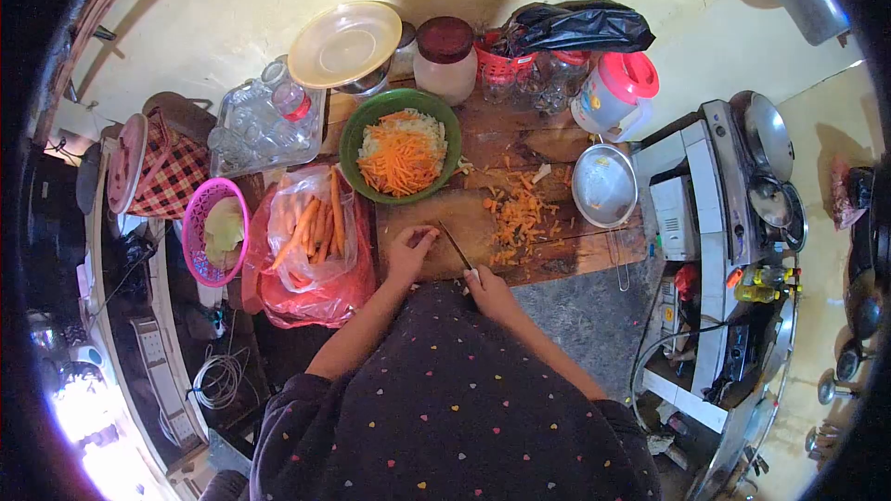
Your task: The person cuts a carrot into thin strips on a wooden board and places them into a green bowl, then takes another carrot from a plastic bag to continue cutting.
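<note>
Apparently, cutting was the step in hand, the knife [455,244] being clasped by the right hand [491,294] at the cutting board's [394,223] five o'clock, carrot pieces [520,223] strewn at three, and steadying called for from the left hand [410,255] at seven, whose grip's contents could not be told.

Fisheye distort. w/ black vignette at edges, blown-out glare btm L, dim shadows on upper wall [251,19]

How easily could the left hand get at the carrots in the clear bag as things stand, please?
Probably yes: the left hand is close to the carrots, and nothing tall stands between them. The clear plastic bag may hamper its fingers a little.
</note>
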Motion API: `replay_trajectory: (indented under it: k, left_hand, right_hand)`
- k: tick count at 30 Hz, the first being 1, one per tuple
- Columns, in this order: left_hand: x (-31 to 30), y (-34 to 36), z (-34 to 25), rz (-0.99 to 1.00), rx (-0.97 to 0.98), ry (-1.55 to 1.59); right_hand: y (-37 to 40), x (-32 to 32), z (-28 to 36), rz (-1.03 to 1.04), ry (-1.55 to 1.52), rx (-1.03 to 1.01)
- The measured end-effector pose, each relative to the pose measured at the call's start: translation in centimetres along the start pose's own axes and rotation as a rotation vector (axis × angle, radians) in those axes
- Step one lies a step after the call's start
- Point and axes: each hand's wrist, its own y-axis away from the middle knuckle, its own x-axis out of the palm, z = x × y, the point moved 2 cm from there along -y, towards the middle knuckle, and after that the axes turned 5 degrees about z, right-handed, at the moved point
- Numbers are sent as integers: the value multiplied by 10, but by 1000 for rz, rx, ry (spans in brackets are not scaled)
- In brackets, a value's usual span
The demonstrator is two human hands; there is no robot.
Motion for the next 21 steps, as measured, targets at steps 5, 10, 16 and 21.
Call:
replay_trajectory:
  k: [5, 10, 16, 21]
  left_hand:
    - [0, -3, 4, -5, -82, 55]
    - [-4, -12, 10, 34, -37, 85]
    - [-4, -11, 7, 11, -31, 92]
    - [-3, -11, 10, -9, -25, 113]
  right_hand:
    - [2, -3, 12, 37, 52, 60]
    - [5, -3, 14, -1, 62, 38]
    - [5, -1, 18, 14, 82, 40]
    - [6, 4, 21, -28, 109, 26]
